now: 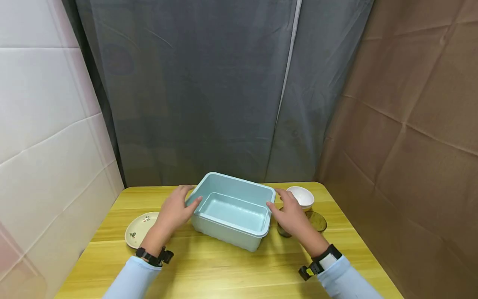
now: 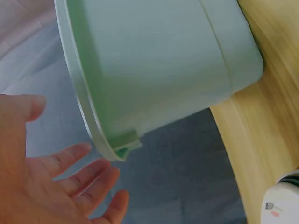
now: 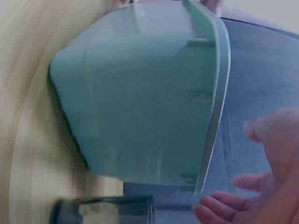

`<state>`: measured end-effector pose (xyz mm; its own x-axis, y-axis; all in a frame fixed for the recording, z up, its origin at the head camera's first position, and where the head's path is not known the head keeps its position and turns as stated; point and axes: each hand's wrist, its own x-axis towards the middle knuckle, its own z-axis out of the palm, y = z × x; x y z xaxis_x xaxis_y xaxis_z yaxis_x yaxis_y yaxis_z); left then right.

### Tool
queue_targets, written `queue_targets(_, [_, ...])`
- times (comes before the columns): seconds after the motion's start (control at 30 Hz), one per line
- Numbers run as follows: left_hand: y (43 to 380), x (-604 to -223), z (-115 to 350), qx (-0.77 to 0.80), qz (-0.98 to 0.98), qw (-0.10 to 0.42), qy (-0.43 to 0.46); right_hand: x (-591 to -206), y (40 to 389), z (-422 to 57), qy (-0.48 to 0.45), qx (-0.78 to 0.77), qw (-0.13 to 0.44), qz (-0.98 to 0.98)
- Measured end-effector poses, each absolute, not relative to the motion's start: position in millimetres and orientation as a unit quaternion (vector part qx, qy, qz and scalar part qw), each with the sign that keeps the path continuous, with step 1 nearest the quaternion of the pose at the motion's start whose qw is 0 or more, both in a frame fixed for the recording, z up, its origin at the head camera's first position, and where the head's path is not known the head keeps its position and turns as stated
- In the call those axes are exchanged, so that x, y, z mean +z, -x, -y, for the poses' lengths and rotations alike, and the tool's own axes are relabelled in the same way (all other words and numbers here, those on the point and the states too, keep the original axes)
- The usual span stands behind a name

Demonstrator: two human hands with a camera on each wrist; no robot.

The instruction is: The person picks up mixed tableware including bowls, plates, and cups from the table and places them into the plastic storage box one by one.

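A light blue-green plastic bin [image 1: 235, 207] stands on the table, turned slightly at an angle. Its inside shows only the bare floor. My left hand [image 1: 174, 211] is at the bin's left end, fingers spread and relaxed by the rim [image 2: 84, 100]. At the right end is my right hand [image 1: 293, 216], its thumb apart from its loosely bent fingers. Both wrist views show a gap between the palm and the bin wall; whether any fingertip touches the rim I cannot tell.
Left of the bin lies a cream plate [image 1: 140, 230] with small plant prints, partly behind my left forearm. To the right are a white bowl [image 1: 301, 197] and brownish glassware [image 1: 317, 221], partly covered by my right hand. Grey curtain [image 1: 201, 91] hangs behind the wooden table [image 1: 224, 274].
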<state>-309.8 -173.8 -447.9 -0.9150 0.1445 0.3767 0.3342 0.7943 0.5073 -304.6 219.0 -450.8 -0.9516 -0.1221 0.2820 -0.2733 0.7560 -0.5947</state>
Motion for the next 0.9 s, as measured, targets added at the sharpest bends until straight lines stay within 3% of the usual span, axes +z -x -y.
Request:
queue_targets(0.33, [341, -451, 188, -0.379, 0.915, 0.121, 0.058, -452, 315, -216, 0.020, 0.532, 0.036, 0.845])
queue_targets(0.9, [375, -462, 197, -0.518, 0.855, -0.028, 0.020, -456, 320, -210, 0.054, 0.627, -0.044, 0.776])
